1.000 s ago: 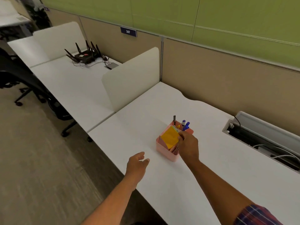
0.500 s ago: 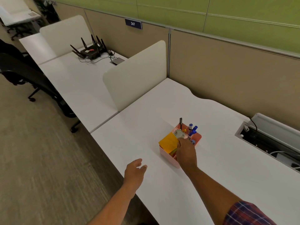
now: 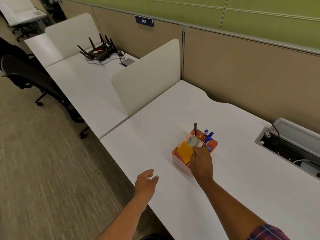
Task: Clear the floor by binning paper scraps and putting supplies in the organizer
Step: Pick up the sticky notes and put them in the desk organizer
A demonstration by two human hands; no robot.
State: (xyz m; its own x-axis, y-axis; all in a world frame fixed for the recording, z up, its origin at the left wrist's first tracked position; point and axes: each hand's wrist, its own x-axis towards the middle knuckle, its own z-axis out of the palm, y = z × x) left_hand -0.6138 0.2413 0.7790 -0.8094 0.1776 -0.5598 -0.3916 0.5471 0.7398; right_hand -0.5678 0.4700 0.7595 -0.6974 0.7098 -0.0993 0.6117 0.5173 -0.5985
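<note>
While the right hand (image 3: pixel 201 163) reaches into the pink organizer (image 3: pixel 180 158) on the white counter (image 3: pixel 138 146), its fingers pinch a pale grey, boxy item (image 3: pixel 192 141), maybe a stapler, can't confirm. Organizer: square, divided. Front compartment at 9 o'clock of the hand holds a yellow-orange sticky pad (image 3: pixel 185 151), tilted. Back compartment at 12 o'clock holds a black pen (image 3: pixel 195 129) and blue markers (image 3: pixel 208 136), upright. Left hand (image 3: pixel 146 183) hovers at the counter edge, at 8 o'clock of the organizer, loosely open, empty.
</note>
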